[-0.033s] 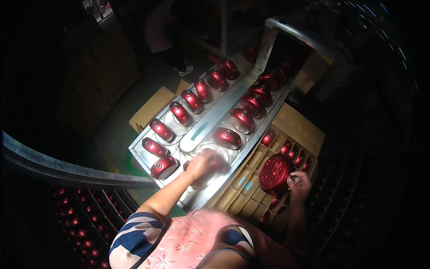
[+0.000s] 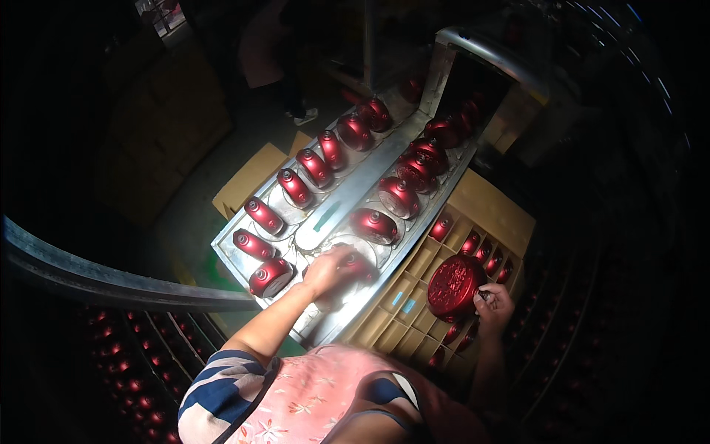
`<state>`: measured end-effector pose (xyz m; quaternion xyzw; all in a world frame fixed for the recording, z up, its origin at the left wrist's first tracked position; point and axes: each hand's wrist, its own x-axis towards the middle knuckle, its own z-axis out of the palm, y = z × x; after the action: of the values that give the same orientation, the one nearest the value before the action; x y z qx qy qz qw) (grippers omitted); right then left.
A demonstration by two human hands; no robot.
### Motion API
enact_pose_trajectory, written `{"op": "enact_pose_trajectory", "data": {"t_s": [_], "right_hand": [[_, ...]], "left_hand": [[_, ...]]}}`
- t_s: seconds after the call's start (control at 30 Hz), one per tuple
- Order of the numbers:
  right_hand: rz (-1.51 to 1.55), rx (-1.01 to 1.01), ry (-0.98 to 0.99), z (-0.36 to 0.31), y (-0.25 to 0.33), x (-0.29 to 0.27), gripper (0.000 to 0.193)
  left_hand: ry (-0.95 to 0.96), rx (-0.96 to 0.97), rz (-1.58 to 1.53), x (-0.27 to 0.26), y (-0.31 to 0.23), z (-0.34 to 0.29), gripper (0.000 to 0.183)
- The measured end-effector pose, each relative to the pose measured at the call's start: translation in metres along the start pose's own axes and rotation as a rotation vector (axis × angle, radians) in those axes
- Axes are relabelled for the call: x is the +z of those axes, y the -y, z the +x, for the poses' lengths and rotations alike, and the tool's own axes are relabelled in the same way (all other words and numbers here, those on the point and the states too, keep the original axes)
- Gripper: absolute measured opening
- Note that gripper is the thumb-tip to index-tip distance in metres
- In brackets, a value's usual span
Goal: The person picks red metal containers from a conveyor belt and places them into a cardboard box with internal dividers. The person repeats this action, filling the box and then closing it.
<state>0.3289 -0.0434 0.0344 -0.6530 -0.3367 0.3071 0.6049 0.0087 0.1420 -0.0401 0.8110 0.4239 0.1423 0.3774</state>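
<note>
My right hand (image 2: pixel 495 303) pinches a glossy dark red bottle (image 2: pixel 453 288) by its neck. The bottle is round and flattened, with an embossed face turned up, and it hangs over a divided carton. At the near end of a metal conveyor (image 2: pixel 314 235), my left hand (image 2: pixel 329 271) is closed over another red bottle (image 2: pixel 358 268). The fingertips there and that bottle are blurred, and the hand covers part of it. More red bottles stand along both sides of the conveyor, among them one (image 2: pixel 375 226) just beyond my left hand.
Several red bottles sit in cells of the carton (image 2: pixel 382 320) right of the conveyor. At the far end stands a dark metal-framed opening (image 2: pixel 477 89). A curved metal rail (image 2: pixel 126 285) runs at the left. Rows of red bottles (image 2: pixel 133 385) lie lower left. Another person (image 2: pixel 266 59) stands far back.
The bottles on the left side of the conveyor sit very slightly further toward the near left. My hands keep nearly the same places.
</note>
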Motion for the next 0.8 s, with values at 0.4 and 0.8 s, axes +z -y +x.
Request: {"op": "enact_pose_trajectory", "data": {"t_s": [0.4, 0.8], "right_hand": [[-0.051, -0.203, 0.021, 0.026, -0.043, 0.001, 0.021], [-0.070, -0.050, -0.006, 0.008, -0.018, 0.007, 0.025]], "left_hand": [[-0.009, 0.035, 0.071, 0.018, 0.081, 0.016, 0.041], [-0.199, 0.114, -0.029, 0.015, 0.042, 0.024, 0.037]]}}
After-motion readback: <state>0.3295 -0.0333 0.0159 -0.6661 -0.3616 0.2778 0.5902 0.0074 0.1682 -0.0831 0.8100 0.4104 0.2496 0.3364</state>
